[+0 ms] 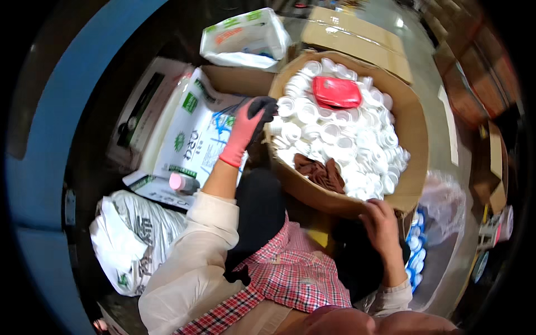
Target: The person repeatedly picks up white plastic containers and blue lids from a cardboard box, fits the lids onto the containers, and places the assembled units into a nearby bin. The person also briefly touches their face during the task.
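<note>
A pink work glove with dark fingers covers my left hand (pixel 249 127), which is raised over the gap between two boxes. Its fingers are curled together, and what they hold, if anything, is hidden. My bare right hand (pixel 383 228) has its bent fingers at the near rim of a large cardboard box (pixel 416 125). White plastic caps (pixel 329 134) fill that box in a loose heap. On the heap lie a red pouch (pixel 336 92) and a crumpled brown cloth (pixel 319 172).
Left of the heap, an open box holds a printed white sack (pixel 192 142) and a pink-capped bottle (pixel 183 182). White bags stand behind (pixel 243 39) and at my left (pixel 137 240). Blue-and-white items (pixel 416 245) lie at my right beside clear plastic film (pixel 444 198).
</note>
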### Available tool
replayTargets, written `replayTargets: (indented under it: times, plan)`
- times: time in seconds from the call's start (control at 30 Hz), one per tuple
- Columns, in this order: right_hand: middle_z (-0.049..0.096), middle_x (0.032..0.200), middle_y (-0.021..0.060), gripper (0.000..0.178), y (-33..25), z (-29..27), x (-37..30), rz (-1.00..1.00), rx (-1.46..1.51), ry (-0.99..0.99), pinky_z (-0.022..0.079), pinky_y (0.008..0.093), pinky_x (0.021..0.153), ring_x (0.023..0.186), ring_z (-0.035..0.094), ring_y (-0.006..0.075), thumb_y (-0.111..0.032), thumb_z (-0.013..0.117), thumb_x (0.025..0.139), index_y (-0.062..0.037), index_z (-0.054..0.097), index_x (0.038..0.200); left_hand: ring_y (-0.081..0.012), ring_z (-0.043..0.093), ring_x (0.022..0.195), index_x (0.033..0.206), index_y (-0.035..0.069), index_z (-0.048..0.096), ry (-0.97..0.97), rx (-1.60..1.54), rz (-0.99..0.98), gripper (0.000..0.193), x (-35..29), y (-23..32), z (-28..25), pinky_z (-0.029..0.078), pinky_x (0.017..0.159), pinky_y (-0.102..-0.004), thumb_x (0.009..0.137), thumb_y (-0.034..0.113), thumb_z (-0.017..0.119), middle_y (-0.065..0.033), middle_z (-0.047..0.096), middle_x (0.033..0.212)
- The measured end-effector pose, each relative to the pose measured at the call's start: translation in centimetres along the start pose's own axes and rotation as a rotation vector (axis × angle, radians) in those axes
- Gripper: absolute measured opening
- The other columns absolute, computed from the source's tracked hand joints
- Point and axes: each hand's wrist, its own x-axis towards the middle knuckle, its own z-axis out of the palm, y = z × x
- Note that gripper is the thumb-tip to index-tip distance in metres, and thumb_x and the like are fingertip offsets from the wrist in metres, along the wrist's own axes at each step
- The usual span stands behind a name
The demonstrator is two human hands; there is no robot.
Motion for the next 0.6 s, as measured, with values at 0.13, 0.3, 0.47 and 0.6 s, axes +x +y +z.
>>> replayTargets:
  times: [0.13,0.3,0.47,0.6]
  plan:
    - [0.052,0.127,0.0150,0.066,-1.5,6.8,7.0,-0.215,-0.106,-0.201,0.041,0.0454,0.097,0.116,0.048,0.0383,-0.016,0.079,0.067,-0.0078,0.052,0.127,-0.0164,0.065,0.088,0.110,-0.001,0.063,0.402,0.117,-0.213,0.029,-1.0,-9.1,-13.4,0.052,0.076,-0.0283,0.093,0.023,0.060,-0.0102,0.068,0.100]
    - [0.062,0.102,0.0097,0.051,-0.5,12.5,10.8,-0.255,-0.137,-0.279,0.046,0.0409,0.078,0.090,0.058,0.0282,-0.028,0.077,0.071,-0.0060,0.059,0.114,-0.0321,0.062,0.101,0.114,0.003,0.059,0.352,0.693,-0.385,0.044,0.4,-20.6,-20.7,0.047,0.090,-0.0377,0.082,0.033,0.068,-0.0152,0.067,0.107]
    - [0.062,0.092,0.0097,0.049,-0.4,12.9,11.3,-0.208,-0.119,-0.315,0.048,0.0383,0.065,0.079,0.061,0.0303,-0.027,0.080,0.066,-0.0069,0.061,0.107,-0.0336,0.043,0.130,0.142,0.003,0.036,0.111,1.138,-0.554,0.080,6.2,-31.9,-20.9,0.038,0.105,-0.0401,0.082,0.046,0.066,-0.0185,0.046,0.139]
    - [0.063,0.094,0.0083,0.049,0.2,13.2,10.8,-0.183,-0.152,-0.362,0.049,0.0368,0.064,0.077,0.061,0.0275,-0.027,0.080,0.066,-0.0070,0.061,0.106,-0.0343,0.044,0.125,0.143,0.004,0.033,0.056,1.480,-0.480,0.084,10.5,-37.6,-17.6,0.042,0.100,-0.0403,0.078,0.041,0.072,-0.0194,0.049,0.127]
